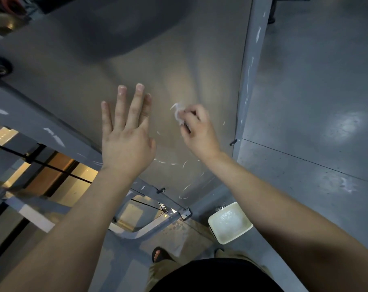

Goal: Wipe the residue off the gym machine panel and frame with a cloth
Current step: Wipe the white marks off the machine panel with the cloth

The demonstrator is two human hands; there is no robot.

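Note:
A glossy grey machine panel (pixel 136 49) fills the middle of the view, edged by a grey metal frame (pixel 249 76). My left hand (pixel 127 133) lies flat on the panel with straight, spread fingers. To its right, my right hand (pixel 196 128) pinches a small crumpled white cloth (pixel 177 113) against the panel. White residue streaks (pixel 185 163) curve across the panel below both hands, and more white marks (pixel 258 34) run along the frame bar on the right.
A white square tub (pixel 230 222) with pale liquid stands on the grey floor (pixel 316 102) by the frame's foot. Black cables (pixel 52 165) and a lower frame bar (pixel 31 123) cross at the left. My sandalled foot (pixel 157 255) is near the base.

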